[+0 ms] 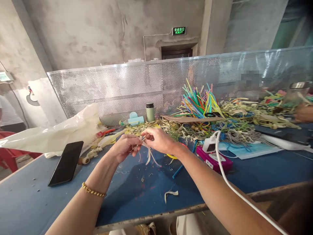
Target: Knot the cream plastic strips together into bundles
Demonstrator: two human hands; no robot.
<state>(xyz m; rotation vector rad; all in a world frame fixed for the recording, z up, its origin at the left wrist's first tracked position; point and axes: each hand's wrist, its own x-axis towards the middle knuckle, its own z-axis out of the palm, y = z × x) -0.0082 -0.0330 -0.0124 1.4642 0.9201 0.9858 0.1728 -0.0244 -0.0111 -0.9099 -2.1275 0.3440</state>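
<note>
Over the middle of the blue table [144, 199], both hands meet around a small bunch of pale strips [148, 153]. My left hand [127, 147] has its fingers curled and closed on the bunch from the left. From the right, my right hand [156, 138] pinches the same strips, its thumb and fingers close to the left fingertips. Loose strip ends hang below the hands. The part between the fingertips is too small to make out. Below lies a single pale scrap [171, 194] on the table.
A black phone [66, 163] and pale plastic sheet [73, 133] lie left. Behind are a green bottle [150, 113], tangled strips [186, 132] and colourful stems [201, 102]. A magenta power block [214, 159] with a white cable [223, 174] is right. Another person's hand [304, 113] shows far right.
</note>
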